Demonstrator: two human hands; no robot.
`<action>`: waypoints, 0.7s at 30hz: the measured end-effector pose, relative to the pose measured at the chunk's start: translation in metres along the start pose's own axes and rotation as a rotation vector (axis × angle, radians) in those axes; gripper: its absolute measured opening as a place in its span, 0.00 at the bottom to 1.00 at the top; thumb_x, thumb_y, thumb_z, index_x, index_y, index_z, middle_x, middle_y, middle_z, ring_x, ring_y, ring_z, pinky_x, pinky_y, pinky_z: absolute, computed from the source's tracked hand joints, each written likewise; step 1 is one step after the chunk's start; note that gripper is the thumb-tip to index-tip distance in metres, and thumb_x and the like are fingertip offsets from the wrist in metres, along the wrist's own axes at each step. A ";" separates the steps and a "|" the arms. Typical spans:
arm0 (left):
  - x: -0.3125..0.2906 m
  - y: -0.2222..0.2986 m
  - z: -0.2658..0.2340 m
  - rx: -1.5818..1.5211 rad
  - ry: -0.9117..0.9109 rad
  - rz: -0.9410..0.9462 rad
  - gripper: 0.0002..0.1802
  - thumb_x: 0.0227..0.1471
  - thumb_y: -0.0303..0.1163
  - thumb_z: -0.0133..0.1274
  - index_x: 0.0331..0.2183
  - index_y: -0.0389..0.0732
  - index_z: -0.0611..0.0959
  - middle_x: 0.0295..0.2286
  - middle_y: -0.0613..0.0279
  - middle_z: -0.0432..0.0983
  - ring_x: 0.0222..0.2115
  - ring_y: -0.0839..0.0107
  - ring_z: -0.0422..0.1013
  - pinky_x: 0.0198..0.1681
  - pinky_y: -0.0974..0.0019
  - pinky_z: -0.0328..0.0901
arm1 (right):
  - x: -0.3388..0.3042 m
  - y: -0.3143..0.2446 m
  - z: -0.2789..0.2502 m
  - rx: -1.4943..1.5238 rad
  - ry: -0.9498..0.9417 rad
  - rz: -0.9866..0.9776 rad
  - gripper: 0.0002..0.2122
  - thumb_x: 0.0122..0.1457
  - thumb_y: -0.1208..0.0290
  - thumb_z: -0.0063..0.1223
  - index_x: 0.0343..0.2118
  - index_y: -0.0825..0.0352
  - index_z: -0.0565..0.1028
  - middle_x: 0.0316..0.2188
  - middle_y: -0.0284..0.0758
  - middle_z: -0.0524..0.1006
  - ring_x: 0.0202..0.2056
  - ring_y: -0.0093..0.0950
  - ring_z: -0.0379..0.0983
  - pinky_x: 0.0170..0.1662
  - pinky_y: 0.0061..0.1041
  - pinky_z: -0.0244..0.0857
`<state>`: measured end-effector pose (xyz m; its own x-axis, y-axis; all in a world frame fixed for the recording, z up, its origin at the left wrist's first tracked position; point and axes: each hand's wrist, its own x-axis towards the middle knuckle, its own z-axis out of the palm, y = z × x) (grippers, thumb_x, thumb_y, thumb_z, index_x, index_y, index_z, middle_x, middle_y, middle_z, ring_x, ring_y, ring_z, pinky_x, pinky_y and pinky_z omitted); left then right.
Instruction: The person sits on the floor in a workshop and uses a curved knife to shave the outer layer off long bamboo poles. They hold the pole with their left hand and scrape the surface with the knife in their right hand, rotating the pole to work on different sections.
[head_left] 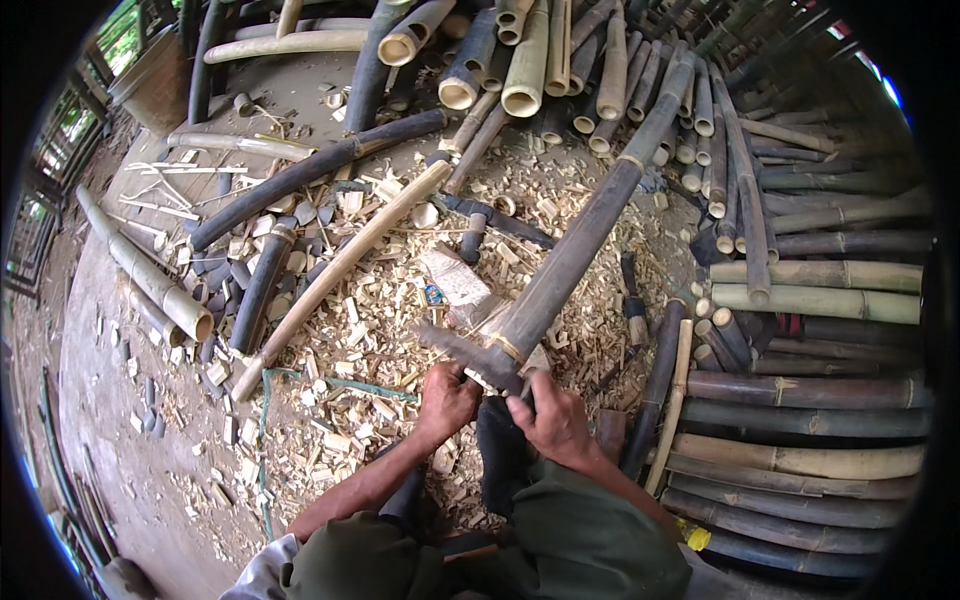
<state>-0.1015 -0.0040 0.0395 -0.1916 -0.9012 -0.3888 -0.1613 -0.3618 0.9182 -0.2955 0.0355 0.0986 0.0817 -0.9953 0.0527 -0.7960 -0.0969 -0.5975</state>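
Down at the centre of the head view, a person sits on a floor strewn with pale wood chips and works on a long dark bamboo pole. The pole runs from just above the hands up and to the right, its far end resting among a stack of cut bamboo poles at the top. The left hand has its grip pressed together around the handle end of a broad dark blade, which lies across the near end of the pole, just below a pale ring on it. The right hand has its grip wrapped shut around the lower end of the pole, close beside the blade. Left of the hands, a slim pale stick lies slantwise over the chips, with a thicker dark pole above it. More thick poles lie stacked side by side on the right. A scrap of paper lies among the chips above the blade.
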 end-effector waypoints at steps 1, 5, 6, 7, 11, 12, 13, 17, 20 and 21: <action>0.002 -0.006 0.000 -0.020 -0.003 0.001 0.10 0.55 0.26 0.53 0.34 0.30 0.86 0.14 0.53 0.75 0.15 0.67 0.72 0.23 0.56 0.68 | -0.001 -0.004 -0.002 -0.046 -0.012 -0.119 0.16 0.70 0.58 0.55 0.43 0.69 0.68 0.29 0.52 0.78 0.29 0.54 0.78 0.30 0.50 0.70; 0.011 -0.016 0.002 -0.135 0.019 -0.038 0.10 0.59 0.27 0.54 0.35 0.31 0.88 0.14 0.63 0.75 0.15 0.77 0.69 0.19 0.63 0.64 | -0.002 -0.016 0.011 0.053 -0.035 0.113 0.15 0.69 0.60 0.55 0.42 0.68 0.69 0.31 0.50 0.79 0.30 0.53 0.79 0.31 0.50 0.71; 0.009 -0.015 -0.001 -0.163 0.010 -0.037 0.10 0.60 0.26 0.54 0.36 0.32 0.88 0.15 0.64 0.75 0.14 0.78 0.69 0.19 0.64 0.64 | -0.004 -0.024 0.007 -0.015 -0.050 0.004 0.15 0.69 0.59 0.54 0.43 0.68 0.69 0.29 0.51 0.79 0.30 0.54 0.79 0.31 0.50 0.71; 0.006 -0.015 -0.005 -0.188 0.000 -0.035 0.10 0.60 0.26 0.54 0.36 0.32 0.89 0.15 0.65 0.76 0.14 0.78 0.69 0.18 0.65 0.63 | -0.002 -0.019 0.011 -0.013 -0.035 0.072 0.15 0.70 0.58 0.54 0.43 0.68 0.70 0.29 0.52 0.79 0.30 0.54 0.79 0.31 0.50 0.71; 0.006 -0.011 -0.005 -0.093 -0.037 -0.071 0.12 0.61 0.26 0.53 0.40 0.33 0.89 0.15 0.65 0.76 0.14 0.79 0.69 0.17 0.65 0.63 | 0.014 0.003 -0.003 0.004 0.015 0.369 0.18 0.71 0.54 0.51 0.44 0.69 0.70 0.29 0.52 0.80 0.30 0.55 0.79 0.32 0.50 0.72; 0.005 -0.008 -0.002 -0.060 0.014 -0.026 0.11 0.65 0.28 0.53 0.34 0.33 0.87 0.15 0.69 0.74 0.13 0.81 0.65 0.16 0.68 0.57 | 0.010 -0.005 -0.007 -0.040 -0.085 0.212 0.19 0.71 0.54 0.51 0.44 0.69 0.69 0.30 0.52 0.80 0.30 0.55 0.79 0.32 0.50 0.73; 0.005 -0.009 -0.002 -0.079 0.017 0.007 0.11 0.65 0.28 0.53 0.35 0.33 0.87 0.15 0.69 0.74 0.13 0.81 0.65 0.16 0.68 0.58 | 0.005 -0.017 -0.012 -0.085 -0.185 0.061 0.19 0.70 0.54 0.52 0.44 0.69 0.69 0.30 0.53 0.80 0.30 0.56 0.79 0.32 0.51 0.73; 0.013 -0.027 -0.005 -0.043 0.041 -0.013 0.12 0.61 0.26 0.53 0.40 0.33 0.89 0.16 0.64 0.76 0.14 0.79 0.67 0.18 0.66 0.61 | 0.008 -0.015 -0.005 -0.148 -0.193 0.127 0.19 0.70 0.53 0.53 0.45 0.68 0.70 0.29 0.52 0.80 0.30 0.55 0.80 0.31 0.51 0.74; 0.017 -0.029 -0.008 -0.010 0.037 -0.035 0.13 0.59 0.26 0.53 0.42 0.32 0.88 0.15 0.57 0.78 0.13 0.74 0.70 0.19 0.61 0.66 | -0.002 -0.037 -0.003 -0.172 -0.179 0.014 0.18 0.70 0.54 0.53 0.43 0.67 0.69 0.28 0.51 0.80 0.29 0.55 0.80 0.31 0.51 0.74; 0.015 -0.026 -0.007 -0.037 0.023 -0.063 0.13 0.60 0.26 0.54 0.41 0.32 0.88 0.15 0.58 0.78 0.13 0.75 0.70 0.18 0.62 0.66 | 0.001 -0.030 -0.002 -0.125 -0.137 0.114 0.17 0.69 0.54 0.54 0.43 0.67 0.70 0.27 0.51 0.80 0.29 0.55 0.80 0.31 0.50 0.74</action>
<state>-0.0933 -0.0096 0.0109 -0.1597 -0.8813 -0.4447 -0.1360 -0.4265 0.8942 -0.2725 0.0378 0.1181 0.0607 -0.9905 -0.1235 -0.8723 0.0075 -0.4889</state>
